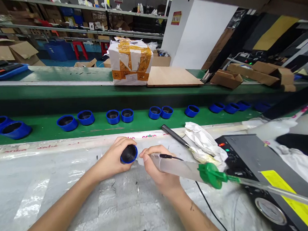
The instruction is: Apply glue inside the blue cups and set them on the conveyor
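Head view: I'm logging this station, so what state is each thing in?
Left hand: closed around a blue cup, tipped on its side.
Right hand: gripping a syringe, tip toward the cup.
Belt cups: upright, open end up.
Control box: red and green lights lit.
Taped carton: sealed.
Rag: crumpled.

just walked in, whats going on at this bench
A person holds a blue cap in the left hand and a clear syringe with a green fitting in the right hand, its tip at the cap. More blue caps sit in a row on the green belt. A grey control box stands at right.
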`<state>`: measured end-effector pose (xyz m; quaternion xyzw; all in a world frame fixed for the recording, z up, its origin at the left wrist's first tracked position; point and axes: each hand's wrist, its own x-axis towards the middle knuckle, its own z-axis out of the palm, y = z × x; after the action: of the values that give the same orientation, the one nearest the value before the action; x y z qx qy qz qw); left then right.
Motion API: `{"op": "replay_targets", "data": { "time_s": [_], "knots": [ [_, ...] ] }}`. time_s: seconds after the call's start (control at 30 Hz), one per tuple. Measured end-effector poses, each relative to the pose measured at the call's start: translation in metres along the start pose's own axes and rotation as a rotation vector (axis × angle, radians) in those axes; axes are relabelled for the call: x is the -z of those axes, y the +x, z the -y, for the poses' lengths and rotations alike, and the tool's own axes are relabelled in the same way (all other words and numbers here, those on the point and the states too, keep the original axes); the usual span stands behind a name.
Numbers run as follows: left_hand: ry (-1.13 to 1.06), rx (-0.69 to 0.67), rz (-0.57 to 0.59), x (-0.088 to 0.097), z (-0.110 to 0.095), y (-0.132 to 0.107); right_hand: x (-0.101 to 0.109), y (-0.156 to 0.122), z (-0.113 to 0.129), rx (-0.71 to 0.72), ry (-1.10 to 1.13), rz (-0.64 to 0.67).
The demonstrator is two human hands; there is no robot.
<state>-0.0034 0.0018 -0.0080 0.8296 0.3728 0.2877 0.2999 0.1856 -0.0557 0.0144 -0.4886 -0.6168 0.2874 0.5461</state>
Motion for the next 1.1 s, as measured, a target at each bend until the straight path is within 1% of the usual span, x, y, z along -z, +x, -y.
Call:
{"op": "replay_targets", "data": {
  "time_s": [0.17, 0.5, 0.7, 0.97, 1.1],
  "knots": [
    [-0.015, 0.001, 0.013, 0.002, -0.002, 0.001, -0.002, -0.001, 0.001, -0.006, 0.038, 0.023],
    [-0.006, -0.010, 0.020, 0.002, -0.001, 0.000, -0.010, -0.001, 0.003, -0.002, 0.092, 0.016],
    [-0.002, -0.005, 0.031, 0.002, 0.001, 0.001, -0.012, -0.003, 0.001, 0.013, 0.074, 0.043],
    [-0.005, -0.011, 0.035, 0.004, -0.001, 0.002, -0.018, -0.001, 0.003, -0.012, 0.127, 0.010],
    [-0.022, 0.024, 0.035, 0.004, -0.002, 0.000, -0.023, 0.001, 0.006, 0.012, 0.169, -0.035]
  ]
}}
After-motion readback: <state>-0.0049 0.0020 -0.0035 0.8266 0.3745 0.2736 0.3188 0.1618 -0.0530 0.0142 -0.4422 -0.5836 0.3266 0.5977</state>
